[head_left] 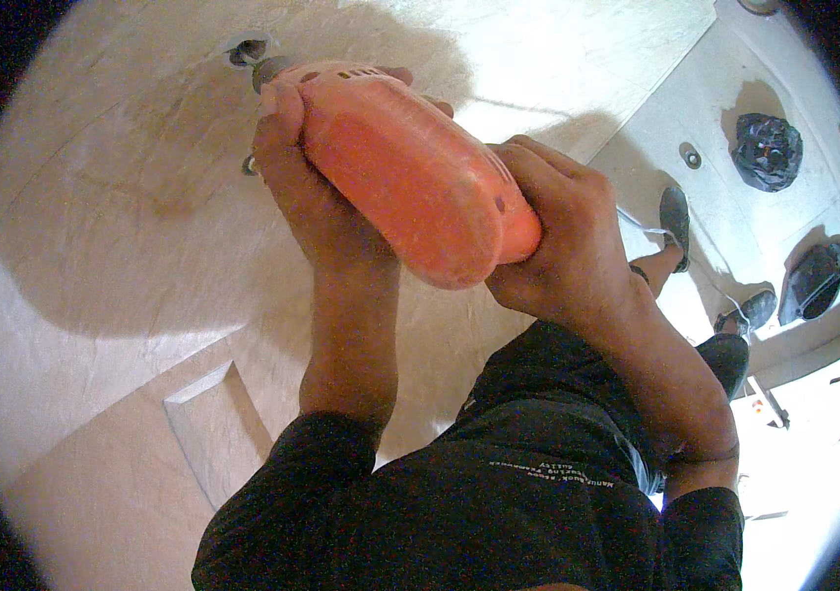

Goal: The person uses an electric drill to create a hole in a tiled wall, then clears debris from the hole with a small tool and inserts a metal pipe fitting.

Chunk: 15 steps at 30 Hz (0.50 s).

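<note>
Both my hands are closed around an orange-red power drill (400, 177) with a dusty body. My left hand (287, 177) wraps its front end, just behind the dark chuck (268, 72). At the rear, my right hand (563, 222) grips the handle, which is mostly hidden by the fingers and the body. The drill points to the upper left, toward a round hole (248, 51) in the beige tiled wall (125, 177). The chuck end is close to that hole; whether a bit touches it I cannot tell. A small round fitting (250, 165) shows beside my left hand.
A recessed niche (218, 428) is set in the wall at lower left. On the floor at right lie a black plastic bag (767, 152), a round drain (691, 157) and another dark bag-like object (814, 281). A pale cable (725, 281) runs near my feet.
</note>
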Available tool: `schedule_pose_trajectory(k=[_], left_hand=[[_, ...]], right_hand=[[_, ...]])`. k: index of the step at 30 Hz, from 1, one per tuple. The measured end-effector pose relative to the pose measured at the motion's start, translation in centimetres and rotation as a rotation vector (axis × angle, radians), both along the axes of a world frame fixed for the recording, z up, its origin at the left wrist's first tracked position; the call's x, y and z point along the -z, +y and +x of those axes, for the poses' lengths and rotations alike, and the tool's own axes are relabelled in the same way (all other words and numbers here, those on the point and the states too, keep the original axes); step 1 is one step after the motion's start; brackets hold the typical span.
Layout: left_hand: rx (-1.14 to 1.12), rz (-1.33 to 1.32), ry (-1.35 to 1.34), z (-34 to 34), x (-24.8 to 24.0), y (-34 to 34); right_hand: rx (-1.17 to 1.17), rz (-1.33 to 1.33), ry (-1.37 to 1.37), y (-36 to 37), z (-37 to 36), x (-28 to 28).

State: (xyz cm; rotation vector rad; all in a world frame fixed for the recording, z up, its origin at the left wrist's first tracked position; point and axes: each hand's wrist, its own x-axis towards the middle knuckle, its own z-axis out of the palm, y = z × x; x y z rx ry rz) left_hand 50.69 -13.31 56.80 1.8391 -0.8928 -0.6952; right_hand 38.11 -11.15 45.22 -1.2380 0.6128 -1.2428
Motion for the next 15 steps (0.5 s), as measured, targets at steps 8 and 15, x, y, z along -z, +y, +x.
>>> schedule_pose_trajectory(k=[8,15], left_hand=[[0.085,-0.003,0.048,0.5,-0.1,0.4],[0.06,-0.015,-0.013,-1.6,-0.9,-0.5]], right_hand=[[0.007,-0.013,-0.015,0.5,0.8,0.4],[0.065,0.0,0.026,1.5,1.7,0.2]])
